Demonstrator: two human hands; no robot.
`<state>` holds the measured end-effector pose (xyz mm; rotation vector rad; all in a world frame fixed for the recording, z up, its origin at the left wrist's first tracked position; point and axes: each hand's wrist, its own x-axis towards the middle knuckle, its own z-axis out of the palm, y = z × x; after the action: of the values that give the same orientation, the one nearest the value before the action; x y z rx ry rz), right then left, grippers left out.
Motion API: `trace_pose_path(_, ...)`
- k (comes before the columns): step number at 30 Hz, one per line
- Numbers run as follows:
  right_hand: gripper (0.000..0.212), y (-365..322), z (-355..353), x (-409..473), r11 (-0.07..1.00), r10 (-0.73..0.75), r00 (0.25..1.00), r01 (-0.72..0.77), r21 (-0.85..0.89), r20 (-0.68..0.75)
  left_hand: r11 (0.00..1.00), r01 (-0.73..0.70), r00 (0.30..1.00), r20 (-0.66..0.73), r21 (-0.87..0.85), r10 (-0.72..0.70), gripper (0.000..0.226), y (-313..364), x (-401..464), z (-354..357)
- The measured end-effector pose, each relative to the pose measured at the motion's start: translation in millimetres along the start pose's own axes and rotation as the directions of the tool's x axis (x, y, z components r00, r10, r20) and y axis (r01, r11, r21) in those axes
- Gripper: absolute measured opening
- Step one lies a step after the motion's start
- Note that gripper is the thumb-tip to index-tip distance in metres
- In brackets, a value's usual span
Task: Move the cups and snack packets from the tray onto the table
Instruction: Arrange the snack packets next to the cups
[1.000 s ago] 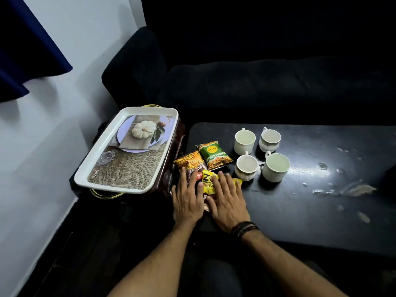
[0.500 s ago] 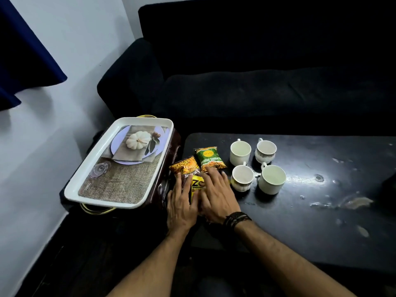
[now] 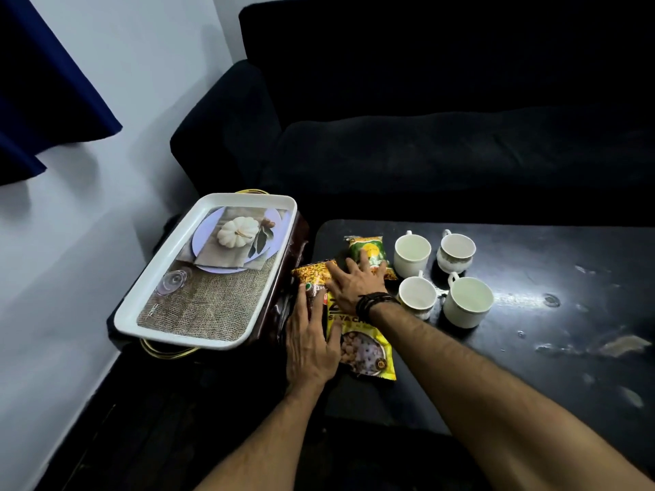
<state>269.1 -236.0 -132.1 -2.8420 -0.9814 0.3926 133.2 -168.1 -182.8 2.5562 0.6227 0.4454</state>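
Several white cups stand in a cluster on the black table (image 3: 531, 366), among them a far-left cup (image 3: 412, 250) and a near-right cup (image 3: 467, 302). Snack packets lie at the table's left end: a green packet (image 3: 368, 248), an orange packet (image 3: 312, 273) and a yellow packet (image 3: 365, 349). My right hand (image 3: 354, 283) lies flat with spread fingers across the green and orange packets. My left hand (image 3: 310, 343) rests flat on a dark packet beside the yellow one. The white tray (image 3: 166, 288), with a printed pumpkin picture inside, holds no cups or packets.
The tray sits on a dark brown stand with gold wire handles, left of the table. A black sofa (image 3: 443, 147) runs along the table's far side. A white wall and blue curtain (image 3: 46, 101) are at the left. Scuffed patches mark the table's right part.
My right hand has slid away from me, off the yellow packet and onto the green and orange ones. The yellow packet is uncovered. My left hand stays where it was.
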Motion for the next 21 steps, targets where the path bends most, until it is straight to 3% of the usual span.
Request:
trace_pose_path(5, 0.056, -5.9, 3.6, -3.1, 0.987, 0.147, 0.987, -0.142, 0.081, -0.070, 0.996, 0.077, 0.996, -0.036, -0.056, -0.079, 0.072, 2.5, -1.6, -1.0)
trace_pose_path(8, 0.057, -6.7, 8.4, -1.5, 0.991, 0.052, 0.975, -0.024, 0.130, -0.215, 0.999, 0.032, 0.999, 0.022, -0.016, -0.032, 0.069, 1.4, -1.4, -0.9)
trace_pose_path(12, 0.058, -2.9, 12.0, 9.4, 0.991, -0.123, 0.989, 0.127, 0.040, -0.078, 0.999, 0.035, 0.998, 0.049, -0.017, -0.035, 0.071, 1.4, -1.3, -0.8)
trace_pose_path(21, 0.061, 0.7, -0.1, 44.0, 0.987, 0.163, 0.975, -0.161, 0.024, -0.152, 0.998, 0.046, 0.999, 0.020, -0.031, -0.046, 0.070, 3.0, -0.9, -0.5)
